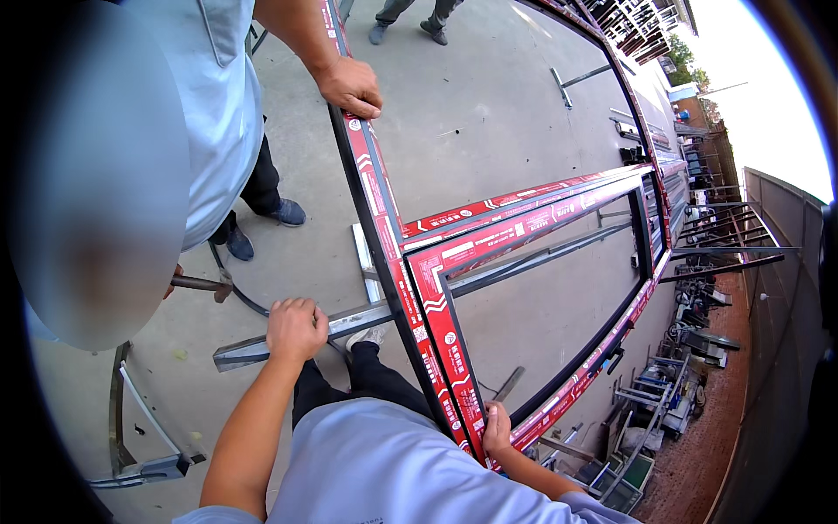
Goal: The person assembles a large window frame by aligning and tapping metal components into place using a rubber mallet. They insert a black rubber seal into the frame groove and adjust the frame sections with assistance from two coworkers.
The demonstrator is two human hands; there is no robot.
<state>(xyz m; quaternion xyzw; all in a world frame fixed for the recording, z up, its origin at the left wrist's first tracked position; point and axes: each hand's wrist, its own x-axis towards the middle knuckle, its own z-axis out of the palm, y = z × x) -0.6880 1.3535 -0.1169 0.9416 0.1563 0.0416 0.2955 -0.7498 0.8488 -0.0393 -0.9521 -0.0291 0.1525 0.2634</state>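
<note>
holds red-wrapped frame (449, 342) at near corner w/ r. hand (497, 428), fingers closed on its edge; has frame touching there, stretching fwd from hand. rests l. hand (298, 328), fingers bent, atop metal bar (242, 353) nr its l. end, l. of & apart from frame.

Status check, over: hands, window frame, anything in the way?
Left hand on metal bar. Right hand gripping red-filmed window frame. Co-worker's hand on it too; metal bar passes beneath.
</note>
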